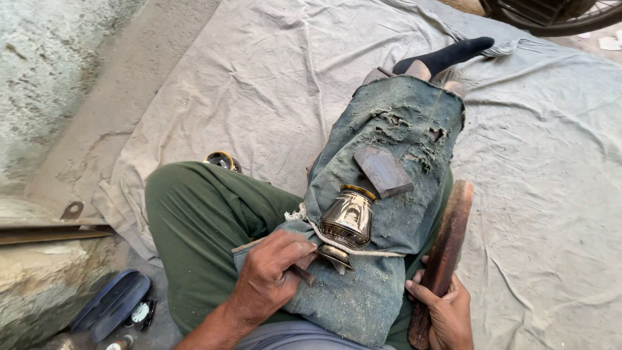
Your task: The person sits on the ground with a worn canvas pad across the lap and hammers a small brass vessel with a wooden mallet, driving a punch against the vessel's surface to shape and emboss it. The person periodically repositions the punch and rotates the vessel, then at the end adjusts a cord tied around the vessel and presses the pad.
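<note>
My left hand sits low on my lap, fingers curled tight around a short dark metal tool whose tip points at the base of the small polished brass pot. The pot lies just beyond my fingertips, on the worn blue denim cloth over my leg, a pale cord looped round its foot. Further right, my right hand grips the lower end of a long reddish wooden stick.

Small tool's tip mostly buried in the left hand, base of the brass pot hidden behind that hand's fingers, wooden bat's lower end below-right of the pot covered by the right hand, wheel far above the pot cut by the top edge
</note>
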The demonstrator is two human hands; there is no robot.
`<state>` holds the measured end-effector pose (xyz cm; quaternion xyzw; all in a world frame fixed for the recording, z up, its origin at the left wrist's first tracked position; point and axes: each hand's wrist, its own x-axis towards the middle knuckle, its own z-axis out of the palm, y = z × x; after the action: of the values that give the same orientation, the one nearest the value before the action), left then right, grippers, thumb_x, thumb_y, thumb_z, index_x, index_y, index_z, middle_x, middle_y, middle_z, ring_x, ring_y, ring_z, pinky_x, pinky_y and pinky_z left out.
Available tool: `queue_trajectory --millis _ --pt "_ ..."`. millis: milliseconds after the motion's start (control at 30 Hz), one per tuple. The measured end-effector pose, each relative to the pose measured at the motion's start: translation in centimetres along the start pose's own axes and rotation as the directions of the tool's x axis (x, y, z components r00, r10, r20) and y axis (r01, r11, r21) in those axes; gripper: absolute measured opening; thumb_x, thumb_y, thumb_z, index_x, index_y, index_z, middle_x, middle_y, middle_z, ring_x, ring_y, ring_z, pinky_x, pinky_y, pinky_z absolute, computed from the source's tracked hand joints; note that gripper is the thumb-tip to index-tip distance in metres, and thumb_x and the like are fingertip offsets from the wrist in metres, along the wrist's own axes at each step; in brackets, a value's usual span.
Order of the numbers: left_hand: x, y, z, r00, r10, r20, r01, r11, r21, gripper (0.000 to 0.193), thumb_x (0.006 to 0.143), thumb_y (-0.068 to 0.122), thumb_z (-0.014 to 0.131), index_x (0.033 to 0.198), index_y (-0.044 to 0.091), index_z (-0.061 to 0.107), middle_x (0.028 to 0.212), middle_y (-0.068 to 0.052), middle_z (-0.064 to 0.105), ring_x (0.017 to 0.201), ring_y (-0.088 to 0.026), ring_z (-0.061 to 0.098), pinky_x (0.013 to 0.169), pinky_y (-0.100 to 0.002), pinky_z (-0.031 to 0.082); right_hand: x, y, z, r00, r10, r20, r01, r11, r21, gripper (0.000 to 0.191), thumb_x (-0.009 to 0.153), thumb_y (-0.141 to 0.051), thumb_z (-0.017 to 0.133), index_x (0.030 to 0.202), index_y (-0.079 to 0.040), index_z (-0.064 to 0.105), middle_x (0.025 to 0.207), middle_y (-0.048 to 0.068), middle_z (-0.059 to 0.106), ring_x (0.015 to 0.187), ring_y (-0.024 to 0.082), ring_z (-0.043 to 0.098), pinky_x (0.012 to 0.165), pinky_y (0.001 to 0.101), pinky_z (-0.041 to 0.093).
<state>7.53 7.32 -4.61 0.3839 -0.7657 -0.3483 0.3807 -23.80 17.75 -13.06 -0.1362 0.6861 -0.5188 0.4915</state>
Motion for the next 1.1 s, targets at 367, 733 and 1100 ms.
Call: queue_trajectory --millis 367,733,1100 --pt "6.1 4.6 -2.4 0.963 -0.268 0.016 0.259 0.945 0.201 0.032 0.079 -0.007 0.069 0.111 -0.003 0.065 0.101 -0.014 0.054 0.092 -0.028 0.064 0.080 -0.039 0.053 1.7 -1.2 -1.3 0.990 0.130 0.044 -0.127 0.990 -0.062 0.065 0.068 0.015 0.076 0.129 0.006 0.056 0.083 0.014 0.064 0.071 0.022 0.065 0.061 0.0366 0.054" --pt "10.5 4.2 -2.1 0.877 -0.314 0.362 0.422 0.866 -0.270 0.032 0.090 0.012 0.078 0.119 0.005 0.070 0.095 -0.005 0.076 0.080 -0.015 0.074 0.068 -0.027 0.061 2.0 -0.6 -1.2 0.978 0.180 0.106 -0.169 0.980 -0.103 0.050 0.073 0.015 0.075 0.119 0.007 0.058 0.088 0.010 0.065 0.078 0.019 0.064 0.070 0.0341 0.054" --pt "12.2 3.8 0.0 0.812 0.266 0.519 -0.233 0.964 -0.130 0.030 0.091 0.016 0.076 0.118 0.010 0.065 0.088 -0.008 0.063 0.082 -0.030 0.069 0.069 -0.041 0.055 -7.5 -0.7 -3.8 0.999 -0.043 0.031 0.051 0.928 -0.368 0.062 0.068 0.007 0.084 0.123 0.002 0.057 0.088 0.015 0.071 0.084 0.020 0.071 0.080 0.0363 0.058"
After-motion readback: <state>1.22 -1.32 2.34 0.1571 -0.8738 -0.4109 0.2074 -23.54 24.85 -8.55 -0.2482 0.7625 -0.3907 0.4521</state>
